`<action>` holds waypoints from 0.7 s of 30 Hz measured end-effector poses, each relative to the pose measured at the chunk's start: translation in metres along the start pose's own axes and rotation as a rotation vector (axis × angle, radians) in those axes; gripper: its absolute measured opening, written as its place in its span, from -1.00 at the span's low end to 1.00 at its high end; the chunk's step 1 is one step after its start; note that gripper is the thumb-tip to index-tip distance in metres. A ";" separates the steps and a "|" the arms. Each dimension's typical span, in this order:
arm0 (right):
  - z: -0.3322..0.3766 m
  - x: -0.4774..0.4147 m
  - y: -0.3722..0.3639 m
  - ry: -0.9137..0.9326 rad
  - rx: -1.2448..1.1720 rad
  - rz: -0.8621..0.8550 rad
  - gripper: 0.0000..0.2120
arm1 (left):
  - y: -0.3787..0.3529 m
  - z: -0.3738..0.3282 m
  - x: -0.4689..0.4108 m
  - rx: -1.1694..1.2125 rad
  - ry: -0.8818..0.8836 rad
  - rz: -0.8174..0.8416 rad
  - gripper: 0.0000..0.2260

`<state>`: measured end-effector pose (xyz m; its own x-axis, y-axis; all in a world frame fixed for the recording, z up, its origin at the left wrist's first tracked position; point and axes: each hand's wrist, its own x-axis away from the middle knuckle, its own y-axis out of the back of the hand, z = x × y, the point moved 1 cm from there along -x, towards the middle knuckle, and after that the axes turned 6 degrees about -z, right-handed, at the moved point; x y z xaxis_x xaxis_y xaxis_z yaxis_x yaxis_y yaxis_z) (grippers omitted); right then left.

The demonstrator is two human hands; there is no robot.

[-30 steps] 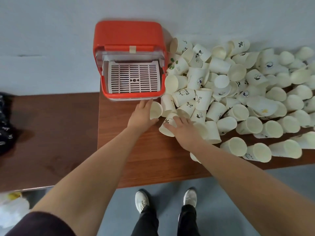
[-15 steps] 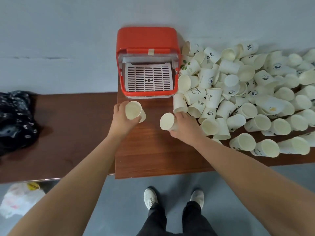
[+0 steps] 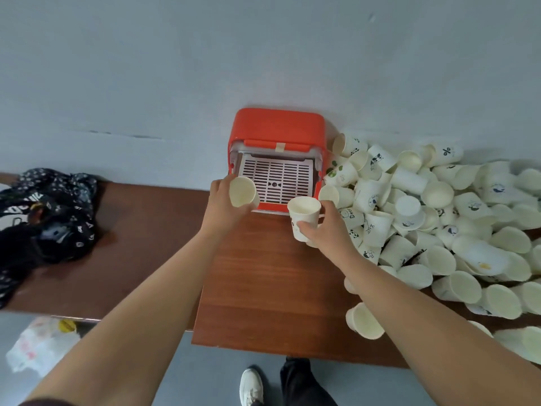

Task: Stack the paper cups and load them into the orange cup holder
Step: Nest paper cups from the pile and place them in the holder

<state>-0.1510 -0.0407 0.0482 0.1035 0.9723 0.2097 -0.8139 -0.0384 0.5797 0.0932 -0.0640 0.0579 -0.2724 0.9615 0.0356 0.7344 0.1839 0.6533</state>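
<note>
Your left hand (image 3: 224, 208) has its grip wrapped round the first paper cup (image 3: 242, 191), mouth tipped toward you, held before the orange cup holder (image 3: 278, 127) at the worktop's (image 3: 263, 273) back edge. Just right of it, your right hand (image 3: 330, 232) has its grip clasped on the lower wall of a second paper cup (image 3: 304, 213), mouth up. These cups look feather-light and thin-walled, likely easy to crush, so hold them gently mid-wall, not by the rim. The loose cup pile (image 3: 439, 218) covers the worktop's right end.
</note>
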 end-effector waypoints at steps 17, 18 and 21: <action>-0.028 -0.104 -0.011 0.049 -0.102 0.147 -0.31 | -0.080 0.016 -0.090 -0.263 0.174 0.065 -0.26; -0.028 -0.107 -0.014 0.047 -0.112 0.150 -0.31 | -0.082 0.019 -0.092 -0.298 0.179 0.094 -0.25; -0.024 -0.112 -0.020 0.057 -0.104 0.153 -0.31 | -0.086 0.031 -0.095 -0.325 0.191 0.157 -0.22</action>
<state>-0.1598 -0.1434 -0.0062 -0.0564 0.9684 0.2431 -0.8725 -0.1661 0.4595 0.0752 -0.1647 -0.0248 -0.3055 0.9119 0.2741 0.5501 -0.0659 0.8325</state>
